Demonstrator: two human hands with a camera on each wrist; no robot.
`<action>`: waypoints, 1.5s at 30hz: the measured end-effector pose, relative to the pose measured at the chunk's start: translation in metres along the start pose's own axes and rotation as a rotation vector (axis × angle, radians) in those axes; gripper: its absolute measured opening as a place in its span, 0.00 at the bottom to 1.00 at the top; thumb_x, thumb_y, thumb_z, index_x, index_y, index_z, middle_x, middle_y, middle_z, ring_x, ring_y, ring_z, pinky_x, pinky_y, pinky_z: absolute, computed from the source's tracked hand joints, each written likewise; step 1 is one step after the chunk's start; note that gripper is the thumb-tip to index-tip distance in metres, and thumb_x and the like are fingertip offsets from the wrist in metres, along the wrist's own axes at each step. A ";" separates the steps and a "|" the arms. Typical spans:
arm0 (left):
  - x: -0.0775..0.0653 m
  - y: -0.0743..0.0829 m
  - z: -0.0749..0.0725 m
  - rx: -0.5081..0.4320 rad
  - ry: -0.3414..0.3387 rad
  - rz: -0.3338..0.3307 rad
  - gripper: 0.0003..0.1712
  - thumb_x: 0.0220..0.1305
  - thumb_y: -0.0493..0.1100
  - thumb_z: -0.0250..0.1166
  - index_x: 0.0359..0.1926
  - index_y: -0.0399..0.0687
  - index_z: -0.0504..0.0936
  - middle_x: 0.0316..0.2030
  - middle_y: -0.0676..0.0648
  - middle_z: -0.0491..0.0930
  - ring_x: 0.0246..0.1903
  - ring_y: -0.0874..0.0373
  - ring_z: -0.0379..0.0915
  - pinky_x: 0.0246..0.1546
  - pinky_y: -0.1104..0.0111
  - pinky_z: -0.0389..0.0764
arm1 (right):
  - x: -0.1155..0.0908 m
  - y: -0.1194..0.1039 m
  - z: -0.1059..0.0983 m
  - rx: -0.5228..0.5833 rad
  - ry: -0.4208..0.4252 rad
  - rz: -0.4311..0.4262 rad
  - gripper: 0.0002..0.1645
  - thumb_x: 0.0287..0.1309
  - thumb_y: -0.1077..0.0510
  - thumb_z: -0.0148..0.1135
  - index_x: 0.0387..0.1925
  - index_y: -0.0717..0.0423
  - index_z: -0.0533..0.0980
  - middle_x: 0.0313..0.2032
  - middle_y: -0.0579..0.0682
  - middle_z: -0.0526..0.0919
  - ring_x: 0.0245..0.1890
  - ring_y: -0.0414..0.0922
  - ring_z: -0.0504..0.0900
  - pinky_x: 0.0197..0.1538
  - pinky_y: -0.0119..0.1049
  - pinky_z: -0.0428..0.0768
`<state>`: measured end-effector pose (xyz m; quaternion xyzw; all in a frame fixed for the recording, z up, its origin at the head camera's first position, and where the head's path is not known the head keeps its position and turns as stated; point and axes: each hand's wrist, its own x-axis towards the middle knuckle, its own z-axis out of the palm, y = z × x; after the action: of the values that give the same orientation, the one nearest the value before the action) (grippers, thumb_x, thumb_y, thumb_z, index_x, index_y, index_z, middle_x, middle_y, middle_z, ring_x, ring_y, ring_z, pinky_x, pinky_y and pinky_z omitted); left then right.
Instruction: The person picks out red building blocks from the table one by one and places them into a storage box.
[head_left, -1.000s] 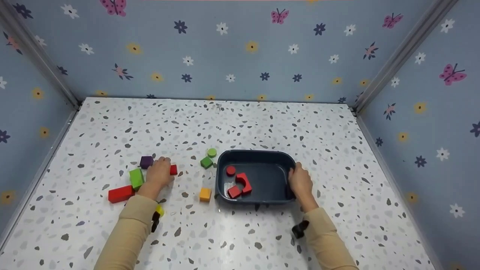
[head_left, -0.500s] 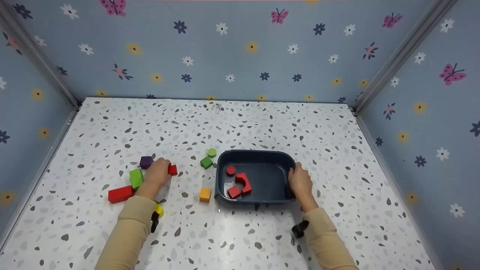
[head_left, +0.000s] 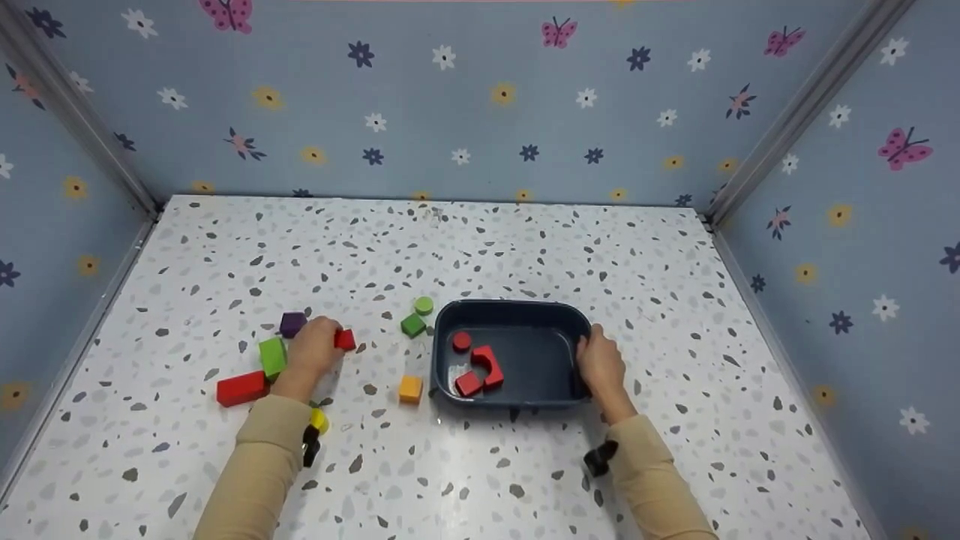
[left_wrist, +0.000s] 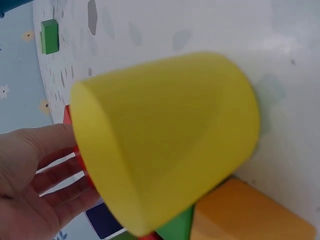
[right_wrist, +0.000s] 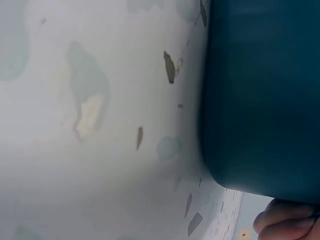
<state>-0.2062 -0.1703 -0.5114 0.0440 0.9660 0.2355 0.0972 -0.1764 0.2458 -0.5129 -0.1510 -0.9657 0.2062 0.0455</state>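
My left hand point(head_left: 313, 351) is at the left side of the table, thumb and fingers around a red block point(head_left: 345, 340) that lies on the surface and is partly covered by them. In the left wrist view a yellow cylinder point(left_wrist: 170, 130) looms close to the camera and hides much of that red block point(left_wrist: 67, 115). With my right hand point(head_left: 601, 365) I grip the right rim of a dark blue tub point(head_left: 517, 403). Inside the tub lie a red disc point(head_left: 461, 341), a red arch point(head_left: 489, 367) and a small red block point(head_left: 469, 384).
Around my left hand lie a purple block point(head_left: 292, 324), a light green block point(head_left: 273, 357) and a long red block point(head_left: 241, 389). An orange cube point(head_left: 410, 389), a green cube point(head_left: 413, 325) and a green disc point(head_left: 424, 305) sit left of the tub. Patterned walls point(head_left: 480, 97) enclose the table.
My left hand has shifted slightly to the left, showing more of the red block at its fingers. The right hand and the tub stay where they were.
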 end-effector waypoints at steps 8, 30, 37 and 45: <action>-0.003 0.007 -0.001 -0.025 0.059 0.000 0.19 0.51 0.31 0.63 0.45 0.25 0.74 0.41 0.31 0.73 0.41 0.41 0.69 0.45 0.54 0.69 | -0.001 0.000 -0.001 0.005 -0.009 0.003 0.14 0.61 0.57 0.48 0.42 0.65 0.68 0.33 0.70 0.78 0.32 0.63 0.78 0.30 0.56 0.74; -0.014 0.054 -0.002 -0.059 0.193 -0.028 0.20 0.48 0.31 0.66 0.45 0.30 0.77 0.38 0.34 0.75 0.40 0.42 0.70 0.41 0.53 0.72 | 0.000 0.001 0.000 0.003 -0.017 0.016 0.15 0.62 0.56 0.47 0.43 0.64 0.68 0.35 0.69 0.78 0.33 0.63 0.78 0.31 0.56 0.74; -0.023 0.074 -0.004 -0.070 0.245 0.025 0.18 0.47 0.32 0.66 0.43 0.32 0.79 0.34 0.36 0.75 0.38 0.42 0.71 0.38 0.53 0.73 | -0.001 0.001 0.000 0.008 -0.004 0.003 0.13 0.61 0.57 0.48 0.41 0.64 0.68 0.33 0.69 0.78 0.32 0.63 0.78 0.30 0.56 0.74; -0.034 0.096 -0.007 -0.072 0.286 0.073 0.17 0.47 0.33 0.67 0.42 0.34 0.80 0.34 0.38 0.75 0.37 0.44 0.71 0.36 0.54 0.75 | -0.002 0.000 0.000 0.002 -0.006 -0.004 0.14 0.62 0.57 0.47 0.43 0.65 0.68 0.33 0.69 0.78 0.31 0.63 0.78 0.29 0.55 0.74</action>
<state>-0.1703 -0.0926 -0.4554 0.0418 0.9586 0.2774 -0.0486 -0.1749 0.2453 -0.5125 -0.1485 -0.9659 0.2077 0.0432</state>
